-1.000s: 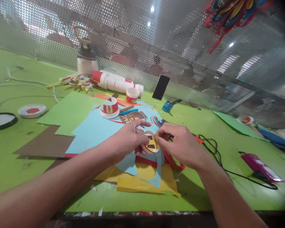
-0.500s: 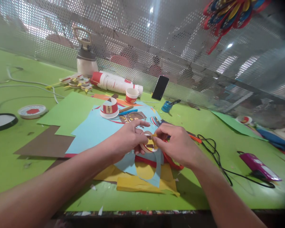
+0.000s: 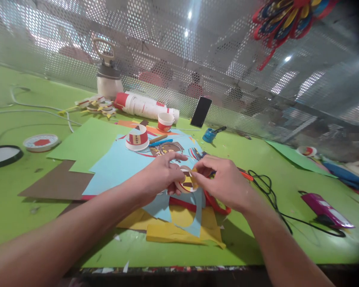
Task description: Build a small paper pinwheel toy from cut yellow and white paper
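My left hand [image 3: 160, 175] and my right hand [image 3: 224, 181] meet above the paper pile and both grip a small cut-down paper cup piece [image 3: 187, 181] with yellow, brown and red bands. My right fingertips pinch a small yellow scrap at its upper edge. Beneath the hands lie light blue paper [image 3: 119, 163], yellow paper [image 3: 179, 229] and orange-handled scissors [image 3: 218, 205]. A second decorated cup ring [image 3: 137, 138] stands on the blue sheet farther back.
On the green table [image 3: 272, 175] lie green [image 3: 86, 141] and brown [image 3: 60, 183] sheets, a stack of paper cups [image 3: 143, 105], a single cup [image 3: 165, 120], a leaning phone [image 3: 201, 111], a white jug [image 3: 107, 77], a tape roll [image 3: 41, 141], a black cable [image 3: 266, 191] and a pink glue gun [image 3: 326, 207].
Both hands have shifted slightly left and away with the cup piece; the grip is unchanged.
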### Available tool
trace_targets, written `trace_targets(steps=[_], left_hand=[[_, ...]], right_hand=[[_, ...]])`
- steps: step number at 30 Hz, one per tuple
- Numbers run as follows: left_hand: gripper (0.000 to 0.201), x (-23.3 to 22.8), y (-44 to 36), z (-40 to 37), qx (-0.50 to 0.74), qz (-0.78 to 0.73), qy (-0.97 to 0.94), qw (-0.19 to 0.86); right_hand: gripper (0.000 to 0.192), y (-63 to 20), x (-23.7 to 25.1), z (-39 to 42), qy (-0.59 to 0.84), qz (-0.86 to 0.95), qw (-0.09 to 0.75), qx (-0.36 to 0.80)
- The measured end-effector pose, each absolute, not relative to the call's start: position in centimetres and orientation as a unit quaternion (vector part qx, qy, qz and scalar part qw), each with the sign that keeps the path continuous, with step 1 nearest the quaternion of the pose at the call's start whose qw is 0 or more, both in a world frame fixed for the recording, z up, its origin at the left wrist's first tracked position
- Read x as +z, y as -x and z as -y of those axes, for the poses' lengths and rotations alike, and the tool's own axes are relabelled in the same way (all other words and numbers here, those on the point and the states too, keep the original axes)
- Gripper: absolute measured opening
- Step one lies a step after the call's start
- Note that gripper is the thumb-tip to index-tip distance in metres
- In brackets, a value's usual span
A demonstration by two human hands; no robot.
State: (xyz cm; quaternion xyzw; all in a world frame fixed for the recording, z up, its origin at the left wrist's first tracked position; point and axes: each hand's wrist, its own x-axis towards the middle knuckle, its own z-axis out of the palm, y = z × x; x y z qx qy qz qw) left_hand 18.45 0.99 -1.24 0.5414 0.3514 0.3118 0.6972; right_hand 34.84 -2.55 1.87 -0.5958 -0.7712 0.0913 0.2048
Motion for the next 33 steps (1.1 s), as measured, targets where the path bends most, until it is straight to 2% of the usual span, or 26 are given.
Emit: trace_targets(steps=[9, 14, 19, 25, 33], left_hand=[[0.048, -1.2, -18.4, -1.0, 0.312, -0.351, -0.533, 0.704], [0.047, -1.3, -18.2, -1.2, 0.313, -0.354, -0.532, 0.703], [0.046, -1.1, -18.1, -1.4, 0.315, -0.348, -0.540, 0.699], [0.050, -0.9, -17.9, -1.4, 0.305, -0.337, -0.556, 0.696], [0.056, -1.4, -17.8, -1.6, 0.262, -0.299, -0.593, 0.700]], right_hand=[[0.012, -34.7, 1.5, 2.4, 0.600, 0.767, 0.212, 0.083], [0.009, -35.5, 2.6, 2.8, 0.604, 0.736, 0.286, 0.109], [0.020, -36.6, 2.6, 2.7, 0.569, 0.734, 0.334, 0.159], [0.041, -35.5, 2.1, 2.8, 0.554, 0.744, 0.290, 0.236], [0.048, -34.8, 0.9, 2.4, 0.546, 0.721, 0.280, 0.321]])
